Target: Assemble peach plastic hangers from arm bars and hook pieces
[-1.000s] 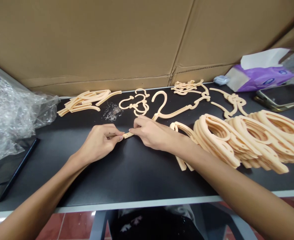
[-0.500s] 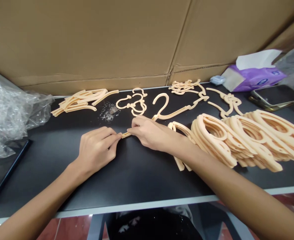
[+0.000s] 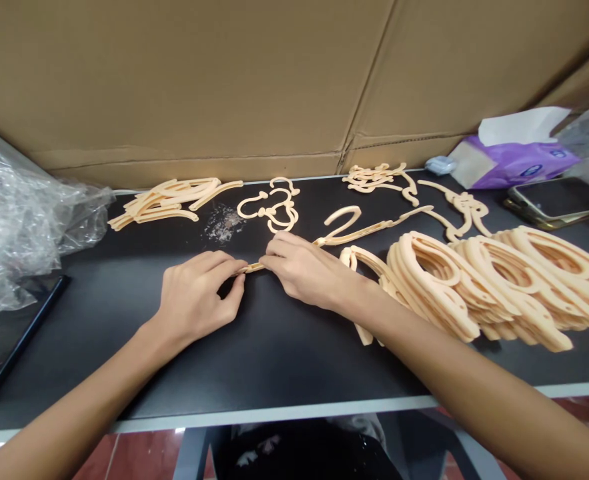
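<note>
A cream plastic clothes hanger (image 3: 357, 233) lies between my hands, its hook tilted to the right and one arm reaching out to the right. My left hand (image 3: 201, 293) pinches the hanger's left end between thumb and fingers. Closed around the same arm, a little nearer the hook, is my right hand (image 3: 297, 267); it hides part of the hanger. Just behind my hands lie several loose hooks (image 3: 279, 213). Beside my right forearm stand stacks of folded hangers (image 3: 431, 287), partly covered by that arm.
Hanger arm pieces (image 3: 169, 200) are heaped at the back left, with pale crumbs (image 3: 223, 225) beside them. More small parts (image 3: 374, 177) lie at the back right, near a purple tissue pack (image 3: 519, 160) and a phone (image 3: 564, 200). Clear plastic wrap (image 3: 24, 227) covers the left side; cardboard (image 3: 189, 87) stands behind.
The hanger has turned about its arm: its hook leans over further, and its right arm now extends straighter to the right. Both hands keep their hold. The view has shifted slightly.
</note>
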Action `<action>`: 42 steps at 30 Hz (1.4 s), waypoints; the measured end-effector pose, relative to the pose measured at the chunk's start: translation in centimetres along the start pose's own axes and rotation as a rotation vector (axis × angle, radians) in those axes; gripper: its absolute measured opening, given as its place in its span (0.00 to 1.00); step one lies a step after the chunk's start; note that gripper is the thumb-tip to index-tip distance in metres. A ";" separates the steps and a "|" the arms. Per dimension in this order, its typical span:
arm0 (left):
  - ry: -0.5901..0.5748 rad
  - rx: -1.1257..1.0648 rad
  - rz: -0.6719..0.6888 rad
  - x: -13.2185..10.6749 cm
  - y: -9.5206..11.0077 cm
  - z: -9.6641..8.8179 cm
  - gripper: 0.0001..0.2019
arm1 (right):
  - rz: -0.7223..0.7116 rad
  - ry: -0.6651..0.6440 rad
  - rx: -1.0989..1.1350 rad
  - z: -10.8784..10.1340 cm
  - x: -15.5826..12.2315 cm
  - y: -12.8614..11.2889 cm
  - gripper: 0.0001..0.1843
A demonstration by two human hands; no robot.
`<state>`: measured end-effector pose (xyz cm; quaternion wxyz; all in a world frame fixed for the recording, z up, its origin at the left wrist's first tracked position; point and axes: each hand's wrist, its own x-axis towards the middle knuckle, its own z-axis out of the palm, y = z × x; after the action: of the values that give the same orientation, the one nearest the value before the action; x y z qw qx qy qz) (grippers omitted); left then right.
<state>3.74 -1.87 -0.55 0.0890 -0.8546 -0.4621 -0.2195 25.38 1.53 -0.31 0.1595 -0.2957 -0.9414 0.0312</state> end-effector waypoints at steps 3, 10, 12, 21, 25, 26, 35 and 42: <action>0.003 0.052 0.021 -0.1 0.0 0.0 0.09 | -0.003 -0.029 -0.028 -0.1 0.0 -0.1 0.14; 0.012 0.083 0.035 -0.1 -0.2 0.2 0.11 | -0.001 -0.067 -0.029 -0.2 0.2 -0.4 0.14; 0.020 0.081 0.018 -0.1 -0.2 0.2 0.12 | 0.000 -0.056 -0.024 0.0 0.2 -0.3 0.15; 0.013 0.029 -0.138 0.1 -0.9 0.5 0.11 | 0.045 0.069 -0.097 0.2 0.1 -0.3 0.16; 0.088 -0.011 -0.291 0.7 -2.0 0.0 0.11 | 0.032 0.259 -0.095 -0.1 0.0 -0.2 0.18; 0.113 -0.027 -0.335 0.9 -2.3 -0.3 0.11 | 0.041 0.304 -0.081 -0.1 0.0 -0.2 0.17; 0.318 -0.206 -0.440 1.3 -3.4 -1.5 0.09 | 0.545 0.672 0.616 -0.7 0.7 -0.1 0.12; 0.330 -0.363 -0.590 1.4 -4.6 -2.0 0.10 | 0.908 0.810 1.383 -1.3 0.8 1.9 0.24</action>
<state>0.06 1.03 1.61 -0.0574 -0.6400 -0.6212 -0.4485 26.27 3.52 0.86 0.5906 -0.4640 -0.3790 0.5406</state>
